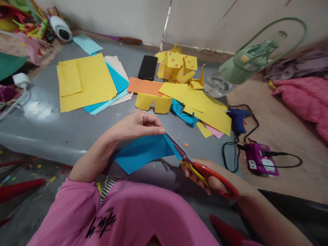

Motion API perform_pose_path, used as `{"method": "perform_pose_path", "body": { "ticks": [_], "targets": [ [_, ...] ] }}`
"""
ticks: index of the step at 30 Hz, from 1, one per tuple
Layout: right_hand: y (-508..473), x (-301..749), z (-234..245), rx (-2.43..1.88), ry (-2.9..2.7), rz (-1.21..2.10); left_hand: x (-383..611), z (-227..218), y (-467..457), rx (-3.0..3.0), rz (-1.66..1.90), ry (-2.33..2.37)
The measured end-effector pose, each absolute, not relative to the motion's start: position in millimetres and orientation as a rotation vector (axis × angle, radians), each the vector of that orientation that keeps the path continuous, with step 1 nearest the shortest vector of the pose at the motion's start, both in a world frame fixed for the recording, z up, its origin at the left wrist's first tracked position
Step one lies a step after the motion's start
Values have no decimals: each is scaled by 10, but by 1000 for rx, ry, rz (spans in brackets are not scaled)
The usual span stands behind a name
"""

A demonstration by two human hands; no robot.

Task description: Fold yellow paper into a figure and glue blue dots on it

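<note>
My left hand [139, 125] pinches the upper edge of a folded blue paper [143, 152] and holds it above the grey table [51, 126]. My right hand [220, 182] is closed around the handles of red and yellow scissors [205, 172]. The scissor blades meet the right edge of the blue paper, just below my left fingertips. Both hands are over the table's near edge, above my pink sleeves.
Yellow and blue sheets [87, 82] lie at the left. A black phone [148, 67], folded dotted yellow paper shapes [179, 66] and more sheets lie behind. A blue glue gun [238, 118], a purple power strip [260, 159] and a green water jug [246, 61] are at the right.
</note>
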State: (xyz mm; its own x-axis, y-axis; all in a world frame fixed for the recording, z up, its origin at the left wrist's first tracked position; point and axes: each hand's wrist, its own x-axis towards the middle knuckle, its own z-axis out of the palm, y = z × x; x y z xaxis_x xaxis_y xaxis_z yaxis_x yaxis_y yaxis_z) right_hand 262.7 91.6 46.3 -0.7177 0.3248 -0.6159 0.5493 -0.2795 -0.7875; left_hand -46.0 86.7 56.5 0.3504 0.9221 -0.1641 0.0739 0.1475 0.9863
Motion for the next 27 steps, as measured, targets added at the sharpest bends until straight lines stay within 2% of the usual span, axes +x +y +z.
{"method": "perform_pose_path", "body": {
  "ticks": [13,27],
  "targets": [
    [938,2667,344,1013,1765,-2181,-436,566,863,1243,799,1043],
    [898,2600,402,1124,1770,-2183,-442,532,862,1234,766,1082]
  ]
}}
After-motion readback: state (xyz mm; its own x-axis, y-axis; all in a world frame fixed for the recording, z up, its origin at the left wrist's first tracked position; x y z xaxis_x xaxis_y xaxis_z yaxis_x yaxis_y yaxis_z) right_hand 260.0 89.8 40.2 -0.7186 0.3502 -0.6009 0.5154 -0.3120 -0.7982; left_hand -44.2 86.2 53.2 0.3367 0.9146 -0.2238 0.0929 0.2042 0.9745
